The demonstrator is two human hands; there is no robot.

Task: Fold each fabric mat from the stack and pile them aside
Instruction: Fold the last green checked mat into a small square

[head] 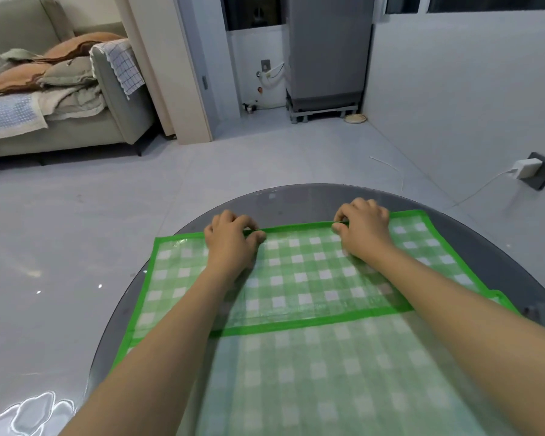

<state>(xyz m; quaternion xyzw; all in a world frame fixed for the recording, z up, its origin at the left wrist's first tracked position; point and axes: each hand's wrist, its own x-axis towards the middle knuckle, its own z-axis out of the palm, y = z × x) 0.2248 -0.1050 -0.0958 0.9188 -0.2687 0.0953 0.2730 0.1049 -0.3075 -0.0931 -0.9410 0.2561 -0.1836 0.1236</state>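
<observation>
A green-and-white checked fabric mat with a bright green border [296,272] lies spread on the round dark glass counter [296,196], over another paler checked mat [328,372] nearer the person. The left hand [230,240] and right hand [364,229] both sit at the mat's far edge, fingers [249,225] curled and clamped on the green border, thumbs beneath the fingers. Bare counter shows just beyond the fingertips.
</observation>
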